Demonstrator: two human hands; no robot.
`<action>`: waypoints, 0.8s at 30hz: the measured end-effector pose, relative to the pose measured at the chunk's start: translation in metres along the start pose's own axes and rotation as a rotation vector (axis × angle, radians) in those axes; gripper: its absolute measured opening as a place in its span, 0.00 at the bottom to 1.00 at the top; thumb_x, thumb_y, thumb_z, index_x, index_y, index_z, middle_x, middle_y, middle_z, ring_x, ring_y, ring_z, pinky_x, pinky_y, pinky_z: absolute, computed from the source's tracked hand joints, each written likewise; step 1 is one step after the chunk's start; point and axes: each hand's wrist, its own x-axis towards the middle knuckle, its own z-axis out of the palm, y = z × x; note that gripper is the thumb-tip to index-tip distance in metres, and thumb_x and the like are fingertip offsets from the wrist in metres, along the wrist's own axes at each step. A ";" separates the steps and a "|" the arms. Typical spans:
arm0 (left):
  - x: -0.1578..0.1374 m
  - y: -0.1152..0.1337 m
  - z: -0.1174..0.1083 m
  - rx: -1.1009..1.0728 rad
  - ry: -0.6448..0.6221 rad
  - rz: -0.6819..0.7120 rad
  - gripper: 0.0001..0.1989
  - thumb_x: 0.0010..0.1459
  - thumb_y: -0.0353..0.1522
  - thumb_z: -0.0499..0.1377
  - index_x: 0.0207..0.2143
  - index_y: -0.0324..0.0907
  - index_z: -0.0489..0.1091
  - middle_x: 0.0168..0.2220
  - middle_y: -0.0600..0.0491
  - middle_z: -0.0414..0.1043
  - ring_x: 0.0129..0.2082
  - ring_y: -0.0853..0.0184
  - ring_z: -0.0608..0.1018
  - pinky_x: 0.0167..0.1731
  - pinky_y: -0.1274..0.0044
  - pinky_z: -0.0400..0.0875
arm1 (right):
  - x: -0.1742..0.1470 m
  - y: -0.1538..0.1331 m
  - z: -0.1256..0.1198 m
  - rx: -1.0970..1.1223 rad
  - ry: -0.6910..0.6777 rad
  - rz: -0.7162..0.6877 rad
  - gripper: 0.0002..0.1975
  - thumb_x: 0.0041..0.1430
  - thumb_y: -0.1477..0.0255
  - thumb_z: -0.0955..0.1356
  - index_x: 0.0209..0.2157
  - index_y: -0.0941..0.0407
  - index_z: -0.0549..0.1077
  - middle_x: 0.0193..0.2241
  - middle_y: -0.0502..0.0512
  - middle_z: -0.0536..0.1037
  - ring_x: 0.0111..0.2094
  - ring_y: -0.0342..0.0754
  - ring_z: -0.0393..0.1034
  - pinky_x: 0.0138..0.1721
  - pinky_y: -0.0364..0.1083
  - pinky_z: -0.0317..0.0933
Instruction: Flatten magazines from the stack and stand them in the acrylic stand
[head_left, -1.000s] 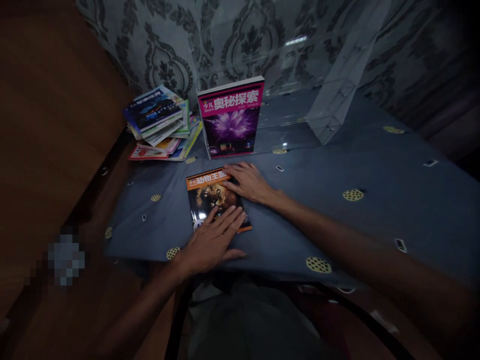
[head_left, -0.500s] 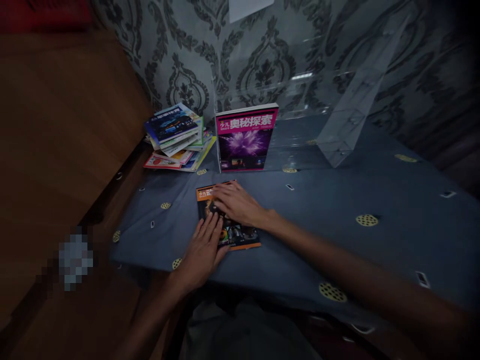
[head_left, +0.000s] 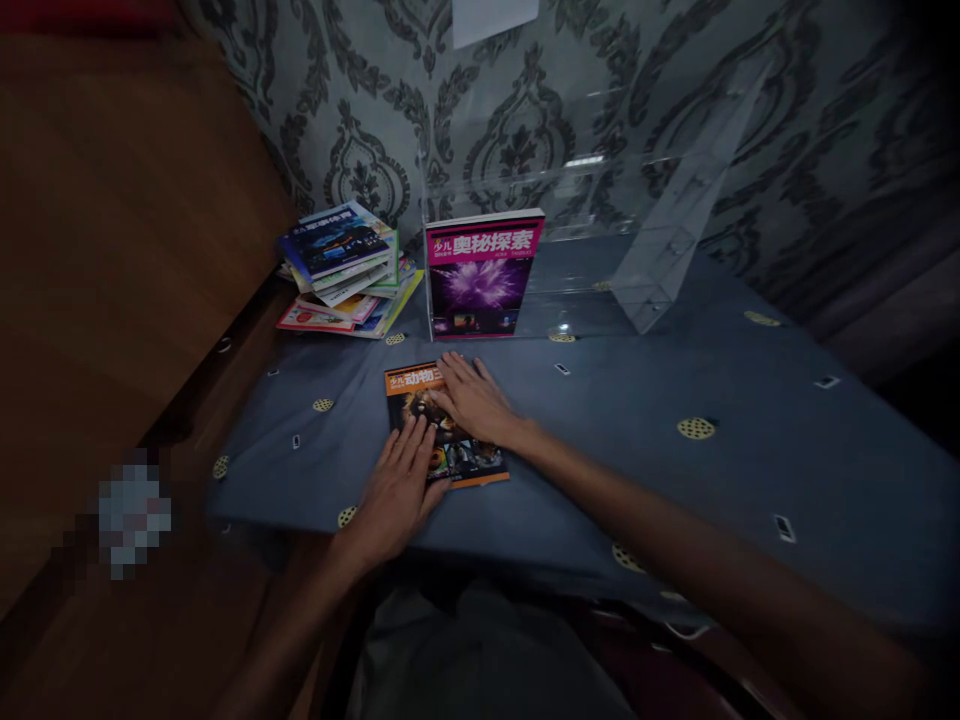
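Note:
A thin orange-and-black book (head_left: 465, 455) with a lion on its cover lies flat near the table's front edge. Across its lower left part rests my left hand (head_left: 401, 485), fingers stretched out flat. My right hand (head_left: 480, 400) lies on the upper right of the cover, its fingers also extended, hiding part of the title. Behind them a pink-and-purple book (head_left: 484, 280) stands upright at the left end of a clear acrylic rack (head_left: 660, 260). To the left of that rack is an untidy pile of books (head_left: 345, 265), a dark blue one on top.
A blue cloth with yellow spotted shapes covers the table (head_left: 570, 460). Patterned wallpaper (head_left: 517, 130) rises behind the rack, with a white sheet (head_left: 495, 20) at its top. A brown wooden panel (head_left: 120, 200) borders the left side.
My right hand has slid slightly on the cover, uncovering more of the orange title strip. My left hand stays flat on the book. The whole view has shifted a little.

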 end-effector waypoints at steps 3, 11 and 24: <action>0.000 0.002 -0.001 -0.016 -0.025 -0.027 0.33 0.70 0.43 0.48 0.71 0.37 0.45 0.71 0.36 0.50 0.72 0.55 0.50 0.68 0.55 0.55 | -0.020 -0.002 0.003 -0.014 0.019 -0.009 0.31 0.71 0.60 0.58 0.67 0.64 0.59 0.69 0.70 0.57 0.71 0.60 0.46 0.68 0.65 0.45; 0.004 -0.010 0.005 -0.125 -0.037 -0.159 0.36 0.68 0.48 0.49 0.70 0.37 0.48 0.72 0.34 0.45 0.73 0.52 0.46 0.68 0.52 0.49 | -0.076 -0.020 -0.001 -0.094 -0.023 -0.012 0.33 0.69 0.58 0.61 0.68 0.65 0.59 0.70 0.74 0.52 0.72 0.66 0.43 0.68 0.65 0.45; 0.050 -0.033 0.047 -0.155 0.231 -0.247 0.32 0.64 0.44 0.53 0.66 0.36 0.58 0.69 0.33 0.54 0.71 0.48 0.56 0.66 0.53 0.55 | -0.092 -0.023 -0.001 -0.073 0.022 -0.045 0.30 0.68 0.66 0.64 0.68 0.59 0.61 0.70 0.68 0.56 0.71 0.64 0.45 0.68 0.64 0.49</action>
